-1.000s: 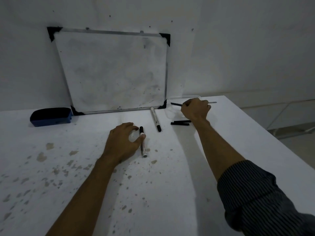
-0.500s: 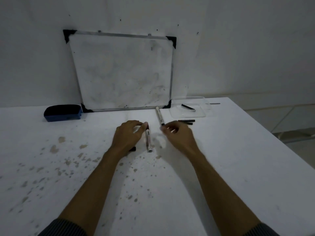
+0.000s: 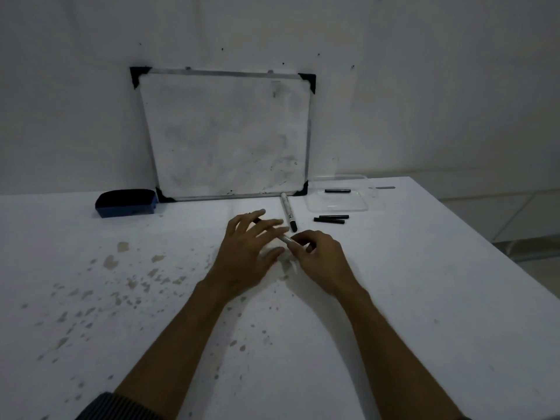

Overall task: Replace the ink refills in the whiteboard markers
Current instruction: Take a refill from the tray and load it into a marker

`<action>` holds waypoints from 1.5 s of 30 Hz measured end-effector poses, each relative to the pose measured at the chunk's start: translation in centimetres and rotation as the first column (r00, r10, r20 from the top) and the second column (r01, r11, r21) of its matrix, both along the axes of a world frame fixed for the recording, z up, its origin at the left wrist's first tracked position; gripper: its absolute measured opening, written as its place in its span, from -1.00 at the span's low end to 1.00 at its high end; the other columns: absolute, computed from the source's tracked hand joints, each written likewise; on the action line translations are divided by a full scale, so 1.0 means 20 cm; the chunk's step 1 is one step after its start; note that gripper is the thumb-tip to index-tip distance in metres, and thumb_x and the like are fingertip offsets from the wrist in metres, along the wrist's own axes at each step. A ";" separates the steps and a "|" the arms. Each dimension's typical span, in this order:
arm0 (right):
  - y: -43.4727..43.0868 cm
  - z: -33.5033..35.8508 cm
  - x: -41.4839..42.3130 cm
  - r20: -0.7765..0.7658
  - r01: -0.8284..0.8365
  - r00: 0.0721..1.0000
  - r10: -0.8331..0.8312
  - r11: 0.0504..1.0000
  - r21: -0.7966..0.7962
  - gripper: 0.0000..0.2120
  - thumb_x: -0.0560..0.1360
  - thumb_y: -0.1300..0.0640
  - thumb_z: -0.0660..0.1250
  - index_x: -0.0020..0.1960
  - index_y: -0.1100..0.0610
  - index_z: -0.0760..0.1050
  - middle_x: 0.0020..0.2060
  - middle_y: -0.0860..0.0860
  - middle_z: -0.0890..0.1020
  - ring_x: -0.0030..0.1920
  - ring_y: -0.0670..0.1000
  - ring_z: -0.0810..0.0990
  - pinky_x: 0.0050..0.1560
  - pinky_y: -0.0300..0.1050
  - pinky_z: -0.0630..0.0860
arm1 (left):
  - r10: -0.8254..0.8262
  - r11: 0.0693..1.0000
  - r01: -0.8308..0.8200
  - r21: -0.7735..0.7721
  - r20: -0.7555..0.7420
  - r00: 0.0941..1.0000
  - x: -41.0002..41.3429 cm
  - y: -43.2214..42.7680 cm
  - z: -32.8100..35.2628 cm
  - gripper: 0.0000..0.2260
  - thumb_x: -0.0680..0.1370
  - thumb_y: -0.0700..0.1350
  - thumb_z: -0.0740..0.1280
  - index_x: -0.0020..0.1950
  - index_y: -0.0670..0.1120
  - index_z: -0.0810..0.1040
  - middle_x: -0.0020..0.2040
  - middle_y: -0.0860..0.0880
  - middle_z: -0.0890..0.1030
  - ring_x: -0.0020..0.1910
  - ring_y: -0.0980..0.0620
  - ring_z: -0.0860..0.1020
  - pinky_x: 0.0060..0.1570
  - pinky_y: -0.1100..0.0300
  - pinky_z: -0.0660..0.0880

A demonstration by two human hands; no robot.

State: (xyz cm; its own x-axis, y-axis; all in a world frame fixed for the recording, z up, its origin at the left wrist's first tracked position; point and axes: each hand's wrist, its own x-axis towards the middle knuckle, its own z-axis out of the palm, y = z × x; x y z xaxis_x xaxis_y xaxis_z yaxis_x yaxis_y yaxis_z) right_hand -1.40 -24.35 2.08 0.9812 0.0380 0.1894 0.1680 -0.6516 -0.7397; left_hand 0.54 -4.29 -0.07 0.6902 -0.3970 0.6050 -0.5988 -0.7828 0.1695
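A white whiteboard marker (image 3: 285, 239) with a black cap is held just above the table between both hands. My left hand (image 3: 247, 253) lies across its barrel with the fingers stretched out, hiding most of it. My right hand (image 3: 322, 259) pinches its white rear end. A second marker (image 3: 288, 214) lies on the table beyond the hands, black cap toward me. Two black ink refills (image 3: 331, 219) lie side by side to its right. One more refill (image 3: 337, 190) rests in a clear plastic tray (image 3: 336, 206).
A small whiteboard (image 3: 224, 134) leans on the wall at the back of the stained white table (image 3: 424, 298). A blue eraser (image 3: 127, 203) sits at its left. The table's right edge runs diagonally past the tray.
My right hand came back from the tray area to the centre and took the rear end of the marker. The marker has left the table and now sits between both hands.
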 end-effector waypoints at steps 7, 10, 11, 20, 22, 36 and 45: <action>-0.21 0.02 0.10 0.075 0.119 0.989 -0.130 0.983 0.142 -0.72 0.61 -0.08 0.33 0.18 0.06 0.65 0.01 -0.09 0.69 -0.14 -0.22 0.58 -0.15 -0.49 0.40 | -0.041 0.999 0.037 0.027 0.193 0.980 -0.01 -0.12 0.01 -0.78 0.65 0.01 0.35 0.16 -0.07 0.71 -0.02 -0.02 0.72 -0.04 -0.08 0.65 -0.06 0.02 0.54; -0.34 -0.04 0.18 0.070 0.347 0.930 -0.362 0.923 0.164 -0.78 0.60 0.11 0.35 0.22 0.10 0.63 0.10 0.05 0.65 -0.17 -0.09 0.59 -0.08 -0.42 0.43 | -0.063 0.996 0.067 -0.051 0.073 0.995 -0.03 -0.15 -0.02 -0.73 0.69 0.03 0.26 0.17 -0.09 0.68 -0.06 0.00 0.67 -0.25 0.01 0.63 -0.37 0.10 0.57; -0.37 -0.05 0.20 0.059 0.392 0.911 -0.408 0.901 0.186 -0.77 0.59 0.15 0.36 0.23 0.10 0.63 0.13 0.08 0.63 -0.13 -0.04 0.61 0.02 -0.32 0.47 | -0.056 0.997 0.060 -0.058 0.058 0.997 -0.02 -0.15 -0.03 -0.71 0.70 0.03 0.23 0.18 -0.09 0.68 -0.07 0.00 0.66 -0.28 0.02 0.62 -0.40 0.10 0.57; -0.38 -0.07 0.34 0.056 0.463 0.887 -0.459 0.882 -0.091 -0.82 0.52 -0.06 0.44 0.07 -0.01 0.67 0.05 0.05 0.59 0.00 0.09 0.64 -0.09 -0.16 0.42 | -0.049 0.995 0.053 -0.088 0.049 0.998 0.00 -0.13 -0.04 -0.74 0.70 0.00 0.25 0.16 -0.10 0.67 -0.09 -0.01 0.64 -0.29 0.01 0.61 -0.41 0.07 0.56; -0.37 -0.07 0.32 0.059 0.447 0.894 -0.443 0.890 -0.087 -0.83 0.53 -0.04 0.44 0.06 0.00 0.66 0.05 0.03 0.58 -0.03 0.05 0.61 -0.09 -0.17 0.40 | -0.046 0.995 0.051 -0.091 0.050 0.998 0.00 -0.13 -0.03 -0.75 0.70 -0.01 0.25 0.16 -0.10 0.67 -0.09 -0.01 0.65 -0.29 0.02 0.61 -0.41 0.07 0.56; -0.07 0.04 0.10 -0.163 0.111 0.968 0.192 0.256 0.960 -0.81 0.58 0.16 0.41 0.16 0.20 0.65 -0.16 0.02 0.62 -0.23 -0.07 0.55 -0.18 -0.19 0.49 | -0.397 0.497 -0.224 -0.838 -0.449 0.800 -0.14 0.06 0.25 -0.78 0.70 -0.09 0.29 0.24 -0.15 0.65 -0.09 -0.10 0.62 -0.40 -0.01 0.56 -0.47 0.14 0.54; 0.13 0.00 0.03 -0.186 0.105 0.899 0.396 0.218 0.970 -0.82 0.60 0.08 0.37 0.07 0.19 0.59 -0.16 0.03 0.63 -0.25 -0.05 0.53 -0.23 -0.17 0.49 | -0.577 0.467 -0.312 -0.827 -0.553 0.601 -0.31 0.23 0.18 -0.73 0.69 0.03 0.29 0.21 -0.07 0.70 -0.20 -0.05 0.55 -0.54 0.10 0.34 -0.62 0.31 0.25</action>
State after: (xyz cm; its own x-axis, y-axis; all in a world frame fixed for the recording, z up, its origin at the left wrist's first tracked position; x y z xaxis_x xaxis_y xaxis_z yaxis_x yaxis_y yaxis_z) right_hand -0.89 -21.69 2.09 0.9668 0.2274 -0.1165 -0.2311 0.5842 -0.7780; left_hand -5.65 0.26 3.46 0.9839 -0.1785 0.0078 0.0090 0.0934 0.9956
